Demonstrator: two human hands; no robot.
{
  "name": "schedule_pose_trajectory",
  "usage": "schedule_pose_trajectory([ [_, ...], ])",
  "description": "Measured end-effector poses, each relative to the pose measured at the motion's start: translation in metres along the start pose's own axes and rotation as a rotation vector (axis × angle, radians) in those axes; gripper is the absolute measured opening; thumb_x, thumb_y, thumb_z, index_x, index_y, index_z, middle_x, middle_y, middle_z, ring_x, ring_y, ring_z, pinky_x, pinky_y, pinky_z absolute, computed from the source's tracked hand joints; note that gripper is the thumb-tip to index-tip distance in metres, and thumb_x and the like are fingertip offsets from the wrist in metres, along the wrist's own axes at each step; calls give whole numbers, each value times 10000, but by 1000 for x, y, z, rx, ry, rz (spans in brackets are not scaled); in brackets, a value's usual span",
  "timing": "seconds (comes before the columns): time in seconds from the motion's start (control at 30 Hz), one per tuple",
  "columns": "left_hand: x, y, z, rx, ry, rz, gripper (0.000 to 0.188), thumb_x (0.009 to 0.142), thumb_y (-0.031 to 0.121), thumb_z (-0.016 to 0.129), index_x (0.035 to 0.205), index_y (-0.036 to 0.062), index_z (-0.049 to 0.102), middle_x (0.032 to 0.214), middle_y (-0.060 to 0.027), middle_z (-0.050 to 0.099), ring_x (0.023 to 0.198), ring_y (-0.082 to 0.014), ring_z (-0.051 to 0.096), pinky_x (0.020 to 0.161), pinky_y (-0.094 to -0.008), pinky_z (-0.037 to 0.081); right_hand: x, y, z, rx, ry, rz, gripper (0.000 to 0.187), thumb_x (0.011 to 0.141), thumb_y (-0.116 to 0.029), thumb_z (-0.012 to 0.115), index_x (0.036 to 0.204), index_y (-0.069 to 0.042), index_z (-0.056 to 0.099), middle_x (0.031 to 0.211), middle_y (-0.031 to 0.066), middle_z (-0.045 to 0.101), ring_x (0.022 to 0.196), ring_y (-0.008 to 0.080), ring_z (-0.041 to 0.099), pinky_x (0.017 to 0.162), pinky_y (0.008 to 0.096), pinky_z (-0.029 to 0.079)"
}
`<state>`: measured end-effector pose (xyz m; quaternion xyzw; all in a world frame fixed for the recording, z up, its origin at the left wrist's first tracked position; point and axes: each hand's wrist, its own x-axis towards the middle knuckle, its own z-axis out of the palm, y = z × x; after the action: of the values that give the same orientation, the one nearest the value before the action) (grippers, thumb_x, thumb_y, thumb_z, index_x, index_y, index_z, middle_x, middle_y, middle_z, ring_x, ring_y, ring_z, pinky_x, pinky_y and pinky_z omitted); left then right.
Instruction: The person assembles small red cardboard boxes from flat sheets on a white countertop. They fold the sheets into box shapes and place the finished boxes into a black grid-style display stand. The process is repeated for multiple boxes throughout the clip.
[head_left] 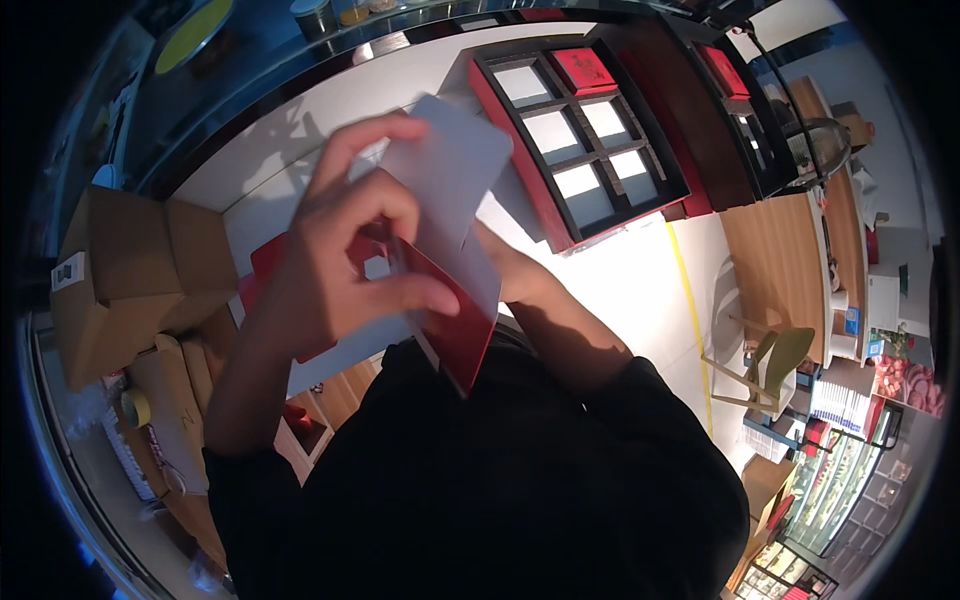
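Half-curled fingers (390, 200) of the left hand (335, 245) grip a folded red-and-white card (450, 170) at centre; the right hand (514, 274) has its fingers hidden. Upper right, a divided box (592, 152) contains one red square (585, 71).

From my remote station I see a brown cardboard box (135, 285) at left, a yellow-green chair (784, 358) near a yellow line (684, 275) at right, and lit shelves (838, 485) glowing at lower right.
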<state>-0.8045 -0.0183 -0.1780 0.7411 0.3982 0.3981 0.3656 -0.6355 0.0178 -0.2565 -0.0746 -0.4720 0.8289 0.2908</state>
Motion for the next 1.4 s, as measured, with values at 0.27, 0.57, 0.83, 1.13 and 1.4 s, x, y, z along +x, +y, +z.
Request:
schedule_pose_trajectory([
  [0.27, 7, -14, -8, 151, 101, 85, 489, 592, 358, 834, 762, 79, 471, 1278, -137, 412, 856, -181, 534, 672, -288, 445, -6, -15, 4, -60, -130, 108, 1308, 502, -556, 829, 1436, -89, 41, 1393, 177, 229, 1310, 323, 258, 1053, 435, 264],
  [0.57, 9, -6, -8, 146, 107, 2, 480, 667, 378, 784, 771, 63, 437, 1285, -134, 405, 959, -174, 499, 755, -282, 413, -10, -19, 2, -85, -100, 162, 1187, 529, -504, 826, 1409, -66, 161, 1319, 153, 369, 1186, 250, 426, 939, 346, 394],
  [0.83, 8, -17, -27, 73, 223, 98, 369, 748, 269, 708, 941, 96, 446, 1288, -146, 430, 1115, -245, 483, 903, -358, 411, -5, -23, 0, -173, 139, 38, 834, 625, -306, 757, 1293, 26, 385, 1181, 142, 530, 1106, 242, 509, 906, 347, 421],
  [1.13, -26, -38, 15, -301, 360, -259, 619, 844, 212, 621, 1322, 14, 282, 1216, -174, 457, 1097, -244, 507, 930, -372, 431, -3, -5, -25, -33, 125, -118, 700, 704, -38, 665, 1330, 2, 355, 1262, 118, 480, 1085, 194, 515, 927, 326, 411],
  [1.4, -39, -49, 31, 77, 476, 27, 564, 810, 161, 653, 1256, 30, 334, 1126, -153, 475, 1020, -226, 523, 858, -345, 450, 2, -12, 8, -760, 224, -430, 528, 786, 64, 508, 1293, -50, 414, 1237, 114, 481, 1079, 173, 510, 889, 300, 427],
])
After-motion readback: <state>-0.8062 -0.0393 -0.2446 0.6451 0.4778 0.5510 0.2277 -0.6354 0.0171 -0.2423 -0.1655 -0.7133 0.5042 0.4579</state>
